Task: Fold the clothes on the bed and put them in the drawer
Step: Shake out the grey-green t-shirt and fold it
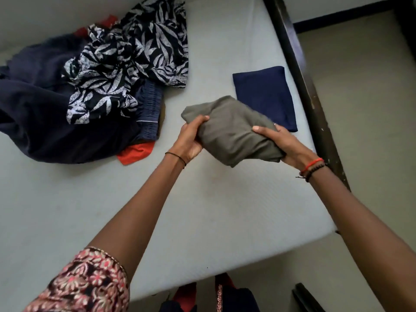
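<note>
so the person is holding the grey-green folded garment point(231, 131) just above the bed point(202, 210), about centre frame. The left hand point(191, 140) is curling its fingers round the left edge, and the right hand point(286, 143) is clamping the lower right corner with the thumb on top, fingers tucking underneath where I can't really see them. What's worrying me: the bundle is looking loose and bulgy, so if either grip is slackening while it's getting set down, the folds are probably popping open and needing a redo. The folded navy piece point(265, 97) is lying just beside it toward the right, near the dark bed rail point(304, 91), so a sloppy drop could be knocking that askew too. Upper left a heap is waiting, leaf-print fabric point(135, 64) over dark navy clothes point(40, 113) with an orange bit point(135, 152) poking out. No drawer is showing anywhere in frame
</note>
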`<state>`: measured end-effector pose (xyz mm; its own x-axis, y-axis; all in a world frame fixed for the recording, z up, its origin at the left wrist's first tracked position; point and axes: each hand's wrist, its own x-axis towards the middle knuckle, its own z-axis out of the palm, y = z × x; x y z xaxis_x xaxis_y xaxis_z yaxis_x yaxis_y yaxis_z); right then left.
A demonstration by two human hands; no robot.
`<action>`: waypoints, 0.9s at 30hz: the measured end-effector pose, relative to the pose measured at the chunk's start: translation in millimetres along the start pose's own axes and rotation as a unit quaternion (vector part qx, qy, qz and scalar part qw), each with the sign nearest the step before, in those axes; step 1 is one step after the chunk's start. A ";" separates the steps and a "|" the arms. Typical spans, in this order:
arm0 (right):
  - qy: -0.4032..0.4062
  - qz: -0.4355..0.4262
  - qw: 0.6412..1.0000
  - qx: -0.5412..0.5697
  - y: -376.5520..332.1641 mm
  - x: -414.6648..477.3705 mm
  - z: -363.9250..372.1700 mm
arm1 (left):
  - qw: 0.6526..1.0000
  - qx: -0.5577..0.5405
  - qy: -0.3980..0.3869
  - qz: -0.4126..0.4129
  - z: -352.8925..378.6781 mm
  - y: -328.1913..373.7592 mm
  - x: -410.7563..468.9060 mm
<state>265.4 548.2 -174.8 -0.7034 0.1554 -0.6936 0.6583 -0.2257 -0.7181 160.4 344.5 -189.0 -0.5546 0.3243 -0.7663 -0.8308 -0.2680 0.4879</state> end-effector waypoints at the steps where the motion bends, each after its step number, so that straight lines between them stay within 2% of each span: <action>1: 0.017 -0.015 1.000 0.017 -8.2 3.9 -10.8 | 1.000 0.018 -0.023 0.010 19.0 10.4 13.1; 5: 0.088 -0.062 0.991 0.079 -29.7 37.2 -56.6 | 0.994 0.079 -0.047 0.058 84.1 28.4 63.4; 7: 0.120 -0.042 0.990 0.062 -28.2 56.5 -71.0 | 0.988 0.139 -0.039 0.058 97.4 18.2 80.4; 11: 0.125 0.064 0.990 -0.020 3.6 76.9 -87.8 | 0.932 0.359 -0.035 0.028 91.9 -30.3 84.1; 14: 0.142 0.065 0.987 -0.022 13.3 82.6 -92.9 | 0.898 0.434 -0.034 0.066 74.1 -65.7 90.4; 16: 0.142 0.062 0.988 -0.010 11.9 83.3 -96.1 | 0.899 0.433 -0.013 0.069 70.9 -72.2 90.2; 20: 0.124 0.074 0.985 0.095 4.9 81.9 -106.2 | 0.936 0.351 -0.002 0.029 78.5 -64.3 82.4; 22: 0.123 0.075 0.983 0.112 3.9 79.8 -110.0 | 0.947 0.320 0.007 0.032 79.1 -63.1 77.8; 24: 0.124 0.079 0.986 0.076 9.1 75.9 -110.0 | 0.937 0.347 0.004 0.026 73.4 -66.3 75.9; 27: 0.152 0.084 0.984 0.034 24.2 73.1 -107.8 | 0.915 0.402 -0.022 -0.040 64.5 -72.6 67.6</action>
<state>258.8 657.8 -249.0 -0.4663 0.3882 -0.7949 0.7325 -0.3343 -0.5930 180.2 444.4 -249.2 -0.4778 0.3549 -0.8036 -0.6247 0.5058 0.5949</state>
